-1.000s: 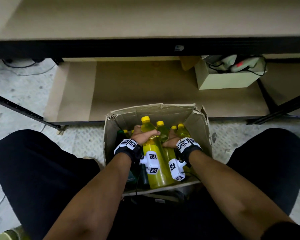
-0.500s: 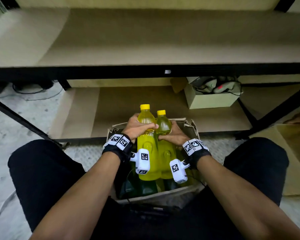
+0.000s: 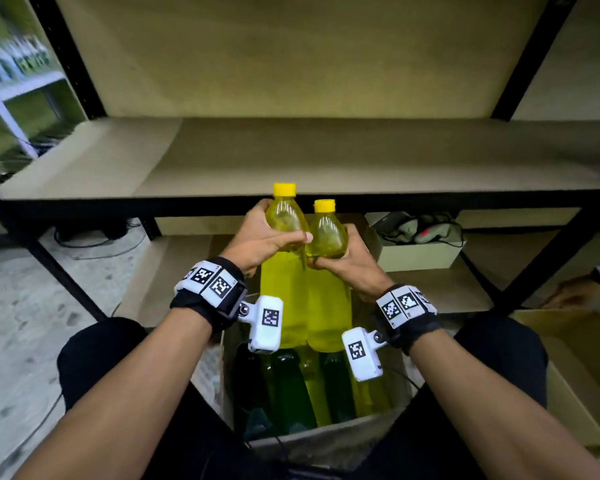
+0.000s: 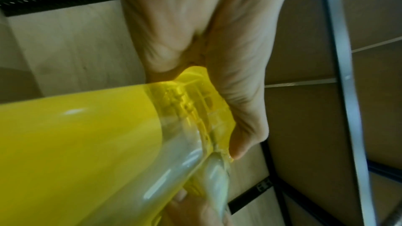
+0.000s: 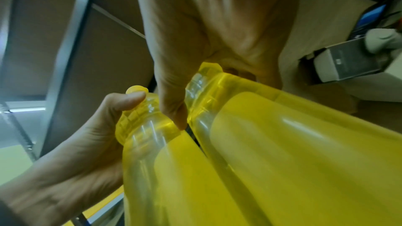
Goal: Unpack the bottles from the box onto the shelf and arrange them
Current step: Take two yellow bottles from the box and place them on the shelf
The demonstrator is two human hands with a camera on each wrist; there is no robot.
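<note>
Two yellow bottles with yellow caps are held upright side by side above the open cardboard box (image 3: 326,441). My left hand (image 3: 260,237) grips the shoulder of the left yellow bottle (image 3: 283,289), also seen as the left yellow bottle (image 4: 87,143). My right hand (image 3: 350,261) grips the shoulder of the right yellow bottle (image 3: 328,299), also seen as the right yellow bottle (image 5: 293,152). Both caps reach the front edge of the middle shelf (image 3: 361,161). Inside the box stand dark green bottles (image 3: 291,389) and more yellow ones.
Black metal uprights (image 3: 70,57) frame the shelf unit. On the lower shelf at the right sits a white box of cables (image 3: 420,244). Another open cardboard box (image 3: 575,368) lies on the floor at the right. My dark-clothed knees flank the bottle box.
Both hands have lifted the two yellow bottles out of the box and up toward the middle shelf's front edge. My head has tilted up, showing more of the shelf.
</note>
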